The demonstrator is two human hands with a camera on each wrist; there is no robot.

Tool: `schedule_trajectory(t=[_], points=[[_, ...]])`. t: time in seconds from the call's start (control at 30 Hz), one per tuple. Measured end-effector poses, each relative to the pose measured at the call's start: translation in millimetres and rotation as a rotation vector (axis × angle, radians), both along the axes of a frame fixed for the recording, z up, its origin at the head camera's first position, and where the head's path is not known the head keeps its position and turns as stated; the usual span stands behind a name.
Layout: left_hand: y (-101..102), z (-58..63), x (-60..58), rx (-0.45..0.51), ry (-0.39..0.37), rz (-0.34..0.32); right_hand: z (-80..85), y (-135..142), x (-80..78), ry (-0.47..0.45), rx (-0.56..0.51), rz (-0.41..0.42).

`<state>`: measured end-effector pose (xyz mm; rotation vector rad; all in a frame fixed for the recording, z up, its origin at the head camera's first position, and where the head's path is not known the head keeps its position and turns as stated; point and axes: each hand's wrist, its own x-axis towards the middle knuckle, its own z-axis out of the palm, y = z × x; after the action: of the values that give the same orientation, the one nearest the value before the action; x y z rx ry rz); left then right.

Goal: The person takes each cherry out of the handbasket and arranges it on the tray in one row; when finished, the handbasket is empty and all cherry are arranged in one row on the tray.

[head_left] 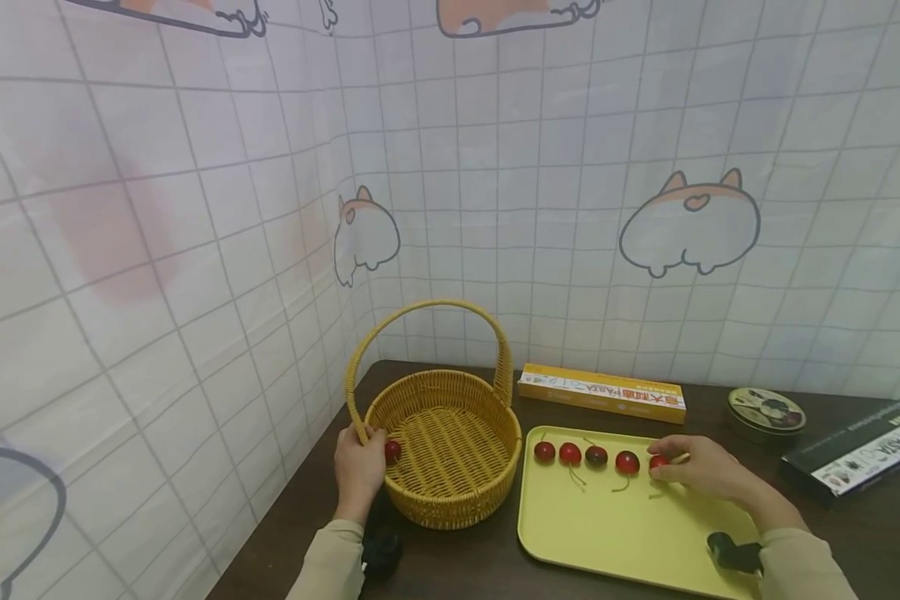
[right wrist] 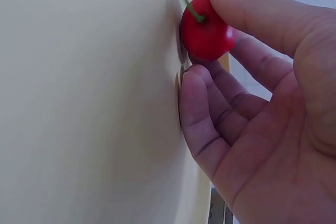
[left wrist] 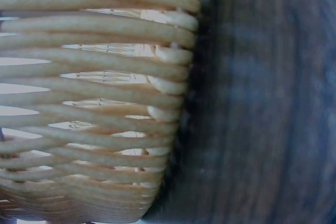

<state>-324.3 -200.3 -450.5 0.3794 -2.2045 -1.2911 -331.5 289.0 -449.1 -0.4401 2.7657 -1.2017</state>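
A yellow wicker basket point(head_left: 450, 508) with a tall arched handle stands on the dark table. My left hand point(head_left: 361, 468) grips its left rim, by the foot of the handle. Inside the basket, right beside those fingers, shows a red cherry point(head_left: 393, 451). In the left wrist view the woven wall point(left wrist: 100, 93) fills the left side, with the hand itself out of sight. Over the yellow tray point(head_left: 592, 533), my right hand point(head_left: 708, 471) pinches the rightmost cherry point(right wrist: 208, 30), whose green stem points away from the palm. More cherries point(head_left: 569, 453) lie in a row to its left.
Behind the tray lies an orange pasta box point(head_left: 602, 394). A round tin point(head_left: 767, 411) and a dark pasta box point(head_left: 858, 446) sit to the right. A white grid-patterned cloth point(head_left: 495, 208) hangs along the table's back and left edges.
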Motion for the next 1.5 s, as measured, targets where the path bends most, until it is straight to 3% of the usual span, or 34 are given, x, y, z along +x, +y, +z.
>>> schedule_trajectory(t=[0.23, 0.47, 0.67, 0.97, 1.17, 1.27, 1.37, 1.5], points=[[0.6, -0.3, 0.2, 0.004, 0.011, 0.000, 1.8, 0.1, -0.5, -0.010, -0.016, -0.009], [-0.6, -0.5, 0.8, 0.029, -0.008, -0.027, 13.9, -6.5, 0.2, 0.139, 0.094, -0.073], [0.0, 1.8, 0.0, 0.035, -0.014, -0.049, 30.1, -32.9, 6.3, 0.247, 0.082, -0.068], [-0.3, 1.5, 1.5, 0.029, -0.011, -0.035, 43.3, -91.5, 16.0, 0.252, -0.028, 0.125], [-0.7, 5.0, 0.1, 0.015, 0.023, -0.011, 51.4, -138.1, 34.3, 0.281, -0.068, 0.279], [-1.5, 4.5, 0.5, 0.029, 0.013, -0.017, 52.5, -159.5, 42.8, 0.241, -0.135, 0.352], [-1.7, 2.7, 0.6, 0.022, 0.010, -0.013, 52.5, -179.1, 47.5, 0.216, -0.199, 0.395], [0.4, 1.4, 1.2, 0.008, 0.014, -0.007, 51.9, -201.1, 48.7, 0.260, -0.230, 0.367]])
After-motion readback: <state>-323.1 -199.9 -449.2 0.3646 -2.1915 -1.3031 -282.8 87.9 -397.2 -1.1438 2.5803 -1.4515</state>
